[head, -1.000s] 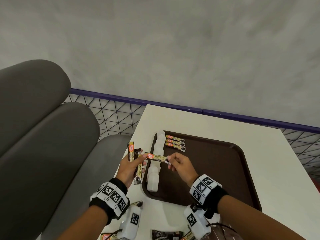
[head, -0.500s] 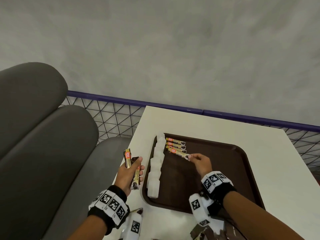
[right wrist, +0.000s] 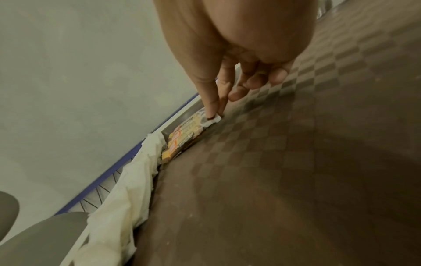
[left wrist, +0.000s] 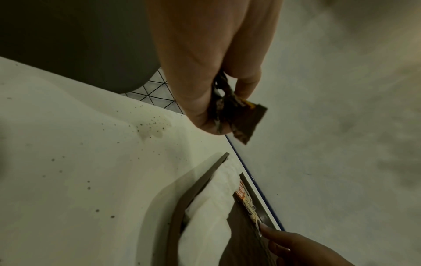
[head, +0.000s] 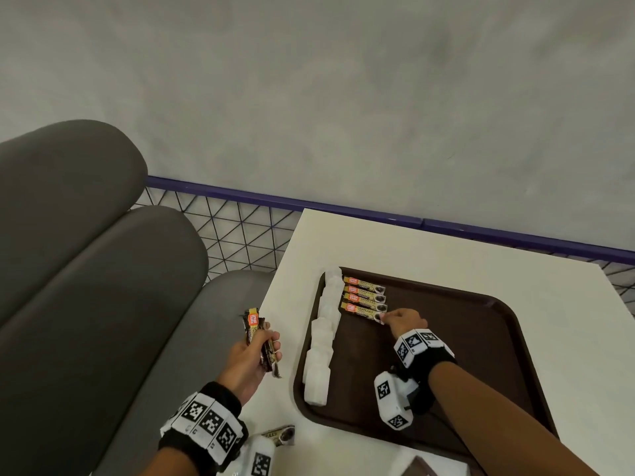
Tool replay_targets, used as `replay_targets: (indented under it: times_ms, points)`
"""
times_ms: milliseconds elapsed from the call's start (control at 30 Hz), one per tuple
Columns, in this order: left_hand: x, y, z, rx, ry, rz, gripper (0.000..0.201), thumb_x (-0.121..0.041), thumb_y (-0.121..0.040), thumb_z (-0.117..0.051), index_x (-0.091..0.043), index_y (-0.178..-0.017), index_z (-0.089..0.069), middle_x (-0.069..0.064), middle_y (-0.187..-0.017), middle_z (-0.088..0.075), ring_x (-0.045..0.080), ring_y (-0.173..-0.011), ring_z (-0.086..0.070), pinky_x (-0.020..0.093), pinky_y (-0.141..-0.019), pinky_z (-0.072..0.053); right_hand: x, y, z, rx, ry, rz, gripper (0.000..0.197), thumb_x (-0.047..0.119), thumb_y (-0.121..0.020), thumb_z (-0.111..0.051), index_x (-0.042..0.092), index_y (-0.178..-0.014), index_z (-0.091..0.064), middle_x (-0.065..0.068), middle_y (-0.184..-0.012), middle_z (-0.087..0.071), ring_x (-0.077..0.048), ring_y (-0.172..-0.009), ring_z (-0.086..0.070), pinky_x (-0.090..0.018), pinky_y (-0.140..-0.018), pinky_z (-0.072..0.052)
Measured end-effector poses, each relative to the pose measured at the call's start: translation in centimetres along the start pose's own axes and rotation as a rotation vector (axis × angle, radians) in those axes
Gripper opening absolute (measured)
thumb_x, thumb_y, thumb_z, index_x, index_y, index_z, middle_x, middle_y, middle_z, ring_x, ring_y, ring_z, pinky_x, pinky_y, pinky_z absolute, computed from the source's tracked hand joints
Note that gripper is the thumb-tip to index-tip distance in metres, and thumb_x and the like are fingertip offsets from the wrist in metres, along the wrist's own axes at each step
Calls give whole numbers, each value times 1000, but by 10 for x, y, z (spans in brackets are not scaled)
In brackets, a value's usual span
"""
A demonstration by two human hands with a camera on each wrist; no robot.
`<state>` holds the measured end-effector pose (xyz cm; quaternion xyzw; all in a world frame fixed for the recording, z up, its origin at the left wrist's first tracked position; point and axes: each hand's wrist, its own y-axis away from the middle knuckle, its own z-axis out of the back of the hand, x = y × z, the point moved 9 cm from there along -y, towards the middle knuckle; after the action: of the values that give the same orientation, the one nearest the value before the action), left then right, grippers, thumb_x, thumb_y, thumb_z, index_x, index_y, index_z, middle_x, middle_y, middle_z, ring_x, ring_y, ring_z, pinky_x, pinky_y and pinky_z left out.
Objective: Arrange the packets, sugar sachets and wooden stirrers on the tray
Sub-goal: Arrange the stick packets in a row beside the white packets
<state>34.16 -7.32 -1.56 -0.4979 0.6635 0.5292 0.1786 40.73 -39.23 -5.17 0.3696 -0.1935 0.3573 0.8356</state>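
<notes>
A brown tray [head: 481,338] lies on the white table [head: 567,338]. White sugar sachets [head: 323,338] run in a column along its left side. Beside them, several gold coffee packets [head: 364,293] lie stacked in rows. My right hand [head: 386,319] pinches the right end of the nearest packet [head: 359,310], which lies flat on the tray; in the right wrist view thumb and forefinger [right wrist: 210,108] hold its end [right wrist: 213,118]. My left hand [head: 268,341] hovers left of the tray and grips a bundle of packets [head: 253,326], also seen as a dark bundle [left wrist: 237,115]. No stirrers are in view.
A grey padded seat [head: 103,286] stands left of the table. A purple rail with wire mesh [head: 240,197] runs behind. One more gold packet [head: 280,434] lies on the table near the front edge, and a dark packet [head: 417,468] shows at the bottom.
My right hand took one packet from the left hand's bundle, carried it over the tray and laid it below the three there. The left hand drew back slightly.
</notes>
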Motion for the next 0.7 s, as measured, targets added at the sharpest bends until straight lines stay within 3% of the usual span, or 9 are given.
replay_targets:
  times_ms: [200, 433, 600, 700]
  points:
    - [2, -4, -3, 1, 32, -4, 20, -2, -92, -49, -4, -112, -51, 8, -77, -50, 17, -68, -50, 29, -66, -46, 3, -6, -3, -48, 138, 30, 29, 41, -86, -60, 18, -99, -71, -12, -119, -60, -33, -118, -42, -38, -99, -38]
    - [4, -3, -9, 70, 17, 22, 14, -7, -93, -49, -4, -102, -59, 13, -85, -69, 21, -72, -66, 37, -79, -50, 2, -8, 0, -47, 169, 39, 32, 48, -80, -63, 22, -97, -70, -10, -121, -58, -33, -118, -43, -38, -101, -37]
    - [6, -1, -12, 99, -13, 23, 16, -6, -92, -51, -6, -106, -61, 12, -100, -73, 23, -93, -69, 33, -76, -56, 3, 0, 9, -98, 104, 57, 30, 42, -79, -67, 20, -99, -63, -10, -122, -55, -31, -119, -42, -38, -100, -35]
    - [6, 1, -17, 123, -27, 18, 21, -7, -91, -53, -4, -110, -60, 12, -105, -72, 23, -98, -68, 35, -82, -54, 7, 16, 20, -180, -31, 110, 30, 28, -80, -68, 17, -105, -57, -10, -118, -54, -30, -118, -41, -40, -99, -35]
